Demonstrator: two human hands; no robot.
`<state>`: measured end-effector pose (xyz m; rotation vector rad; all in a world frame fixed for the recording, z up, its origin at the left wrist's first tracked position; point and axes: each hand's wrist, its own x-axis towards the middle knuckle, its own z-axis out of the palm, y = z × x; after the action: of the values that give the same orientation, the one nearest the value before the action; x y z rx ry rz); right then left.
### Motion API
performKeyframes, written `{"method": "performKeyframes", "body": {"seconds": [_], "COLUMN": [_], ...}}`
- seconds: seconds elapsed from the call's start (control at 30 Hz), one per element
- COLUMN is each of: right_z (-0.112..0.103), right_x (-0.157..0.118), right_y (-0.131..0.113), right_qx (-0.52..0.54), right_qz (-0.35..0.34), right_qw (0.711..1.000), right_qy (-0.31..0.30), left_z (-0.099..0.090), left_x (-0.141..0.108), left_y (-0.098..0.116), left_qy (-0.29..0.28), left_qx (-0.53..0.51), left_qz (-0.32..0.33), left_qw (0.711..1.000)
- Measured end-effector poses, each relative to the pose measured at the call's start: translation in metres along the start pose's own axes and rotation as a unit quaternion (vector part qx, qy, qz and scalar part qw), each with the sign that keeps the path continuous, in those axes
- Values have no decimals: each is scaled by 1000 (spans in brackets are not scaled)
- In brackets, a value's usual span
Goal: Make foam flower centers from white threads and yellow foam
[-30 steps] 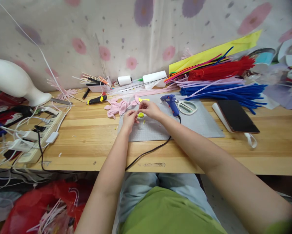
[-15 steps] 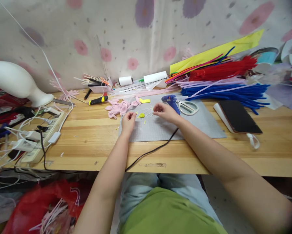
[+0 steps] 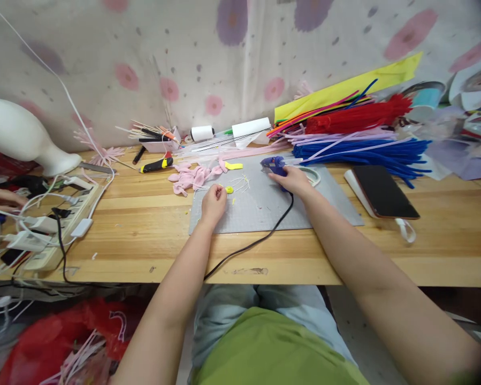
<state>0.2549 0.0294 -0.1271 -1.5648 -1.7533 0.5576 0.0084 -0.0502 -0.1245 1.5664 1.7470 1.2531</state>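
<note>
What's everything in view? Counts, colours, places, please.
Table: one, wooden, centre
Cutting mat: one, grey, on table
Glue gun: one, blue, mat's far side
Scissors: one, pale, on mat
Disc: one, yellow, on mat
Fuzzy pieces: several, pink, mat's left
Knife: one, black and yellow, left of mat
Fuzzy stems: many, blue, red, lilac, back right
Phone: one, black, right
Power strip: one, cream, left
Rounded form: one, white, left
Bag: one, red, below table
Backdrop: one, white, behind
Another person's hand: one, bare, left edge
Left hand: one, bare, fingertips together over mat
Right hand: one, bare, gripping glue gun
</note>
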Motion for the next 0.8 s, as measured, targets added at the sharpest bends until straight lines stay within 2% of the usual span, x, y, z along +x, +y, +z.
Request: {"method": "performKeyframes", "body": {"seconds": [0.07, 0.13, 0.2, 0.27, 0.37, 0.5, 0.63, 0.8], "right_z": [8, 10, 9, 7, 5, 8, 12, 16], "right_x": [-3, -7, -13, -19, -31, -42, -47, -49], "right_y": [-6, -11, -16, -21, -29, -37, -42, -46], "right_qx": [-35, -23, 44, 142, 235, 196, 126, 87], "right_qz": [47, 64, 66, 72, 69, 49, 33, 4], "right_qw": [998, 996, 993, 984, 970, 973, 981, 986], "right_qy": [22, 53, 84, 85, 5, -108, -144, -140], "left_z": [0, 0, 0, 1, 2, 3, 2, 3], "left_x": [-1, 0, 1, 1, 2, 1, 1, 3], "left_y": [-1, -1, -2, -2, -2, -2, -1, -2], "left_qy": [-5, -6, -2, 6, 15, 18, 24, 24], "left_qx": [8, 12, 14, 16, 17, 9, 3, 2], "left_qz": [-9, -9, -12, -21, -27, -22, -29, -34], "left_qw": [1000, 1000, 1000, 1000, 999, 1000, 999, 999]}}
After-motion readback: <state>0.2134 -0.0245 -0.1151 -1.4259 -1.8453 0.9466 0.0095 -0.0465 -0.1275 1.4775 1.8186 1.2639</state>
